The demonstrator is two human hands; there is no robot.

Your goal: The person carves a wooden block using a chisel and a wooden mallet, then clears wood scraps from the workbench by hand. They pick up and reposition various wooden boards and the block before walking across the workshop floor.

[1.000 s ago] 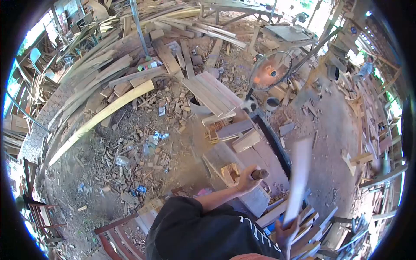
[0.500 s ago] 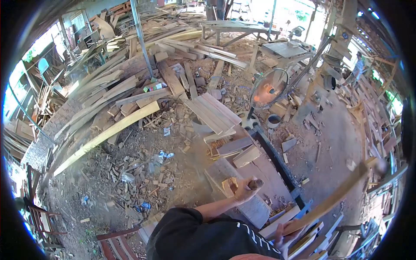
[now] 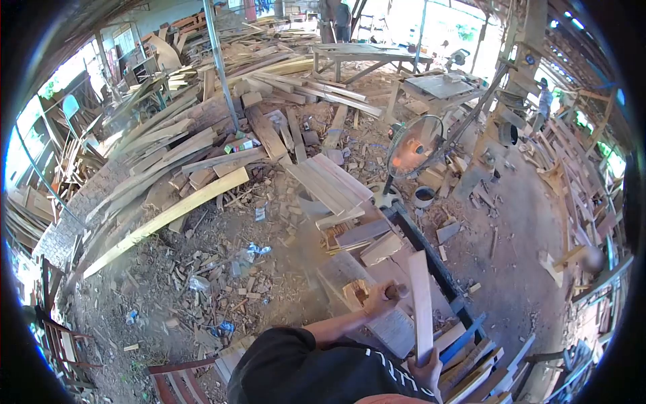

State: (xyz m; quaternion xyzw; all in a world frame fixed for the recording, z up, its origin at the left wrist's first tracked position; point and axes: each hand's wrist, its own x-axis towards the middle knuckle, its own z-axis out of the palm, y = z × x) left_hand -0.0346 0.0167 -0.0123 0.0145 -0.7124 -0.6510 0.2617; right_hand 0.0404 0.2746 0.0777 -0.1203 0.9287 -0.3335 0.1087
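My left hand (image 3: pixel 378 301) is closed around a round wooden handle (image 3: pixel 397 291), resting beside a small wooden block (image 3: pixel 355 292) on the workbench (image 3: pixel 431 259). My right hand (image 3: pixel 426 372) grips the lower end of a long pale wooden slat (image 3: pixel 421 304), which stands nearly upright over the bench, its top pointing away from me. My black sleeve (image 3: pixel 303 363) fills the bottom of the view.
Short boards (image 3: pixel 367 232) lie on the bench's far end. A stack of slats (image 3: pixel 471 360) sits at the right. A standing fan (image 3: pixel 412 148) is beyond the bench. Plank piles (image 3: pixel 202 148) and scrap litter the dirt floor. Another person (image 3: pixel 544 94) stands far right.
My right hand swung the slat from upright, out low to the right, then back in to stand over the bench. My left hand stayed on the handle.
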